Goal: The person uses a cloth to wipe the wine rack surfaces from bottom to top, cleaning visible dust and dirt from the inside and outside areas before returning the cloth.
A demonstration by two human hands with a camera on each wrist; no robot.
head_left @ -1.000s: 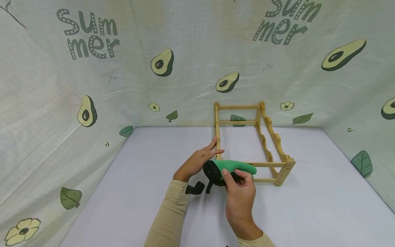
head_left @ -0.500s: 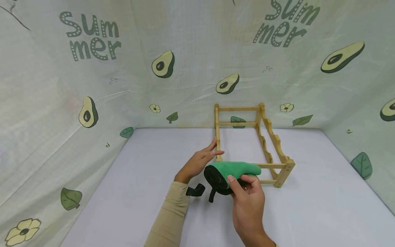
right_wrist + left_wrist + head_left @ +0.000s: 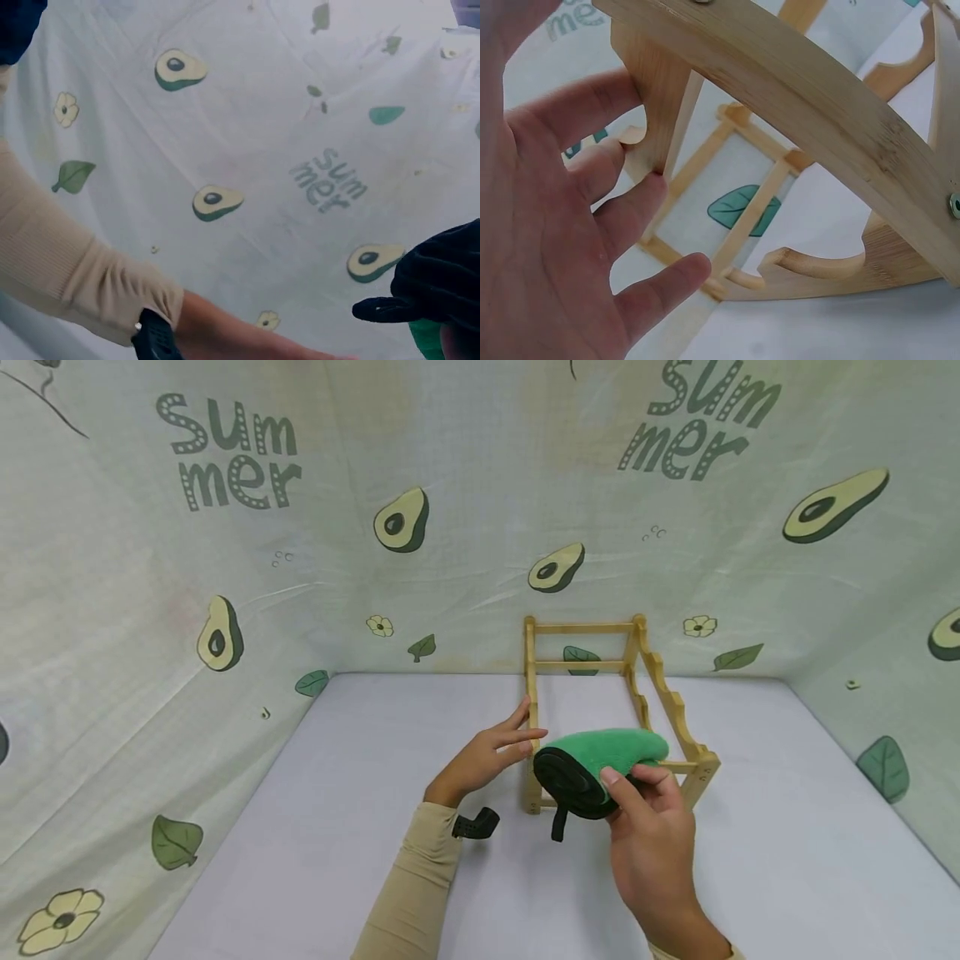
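A wooden rack (image 3: 678,714) with notched, wavy side rails stands on the white table. My left hand (image 3: 480,766) is at its left side, fingers spread and fairly straight, fingertips against the wood. Close up in the left wrist view, the left hand (image 3: 570,217) touches the edge of a wooden upright (image 3: 656,97). My right hand (image 3: 656,843) pinches a green fuzzy mitt (image 3: 611,747) between thumb and fingers, raised in front of the rack. Its black ribbed cuff (image 3: 573,785) with a hanging loop faces left. The right wrist view shows the black cuff (image 3: 442,270) at its lower right edge.
A black wrist camera mount (image 3: 476,823) sticks out beside the left wrist. Behind the table (image 3: 360,760) hangs a pale cloth (image 3: 465,443) printed with avocados, leaves and lettering.
My right hand has carried the mitt to the right and slightly up, away from the left hand. The left hand stays at the rack, and the rack's front left foot now shows.
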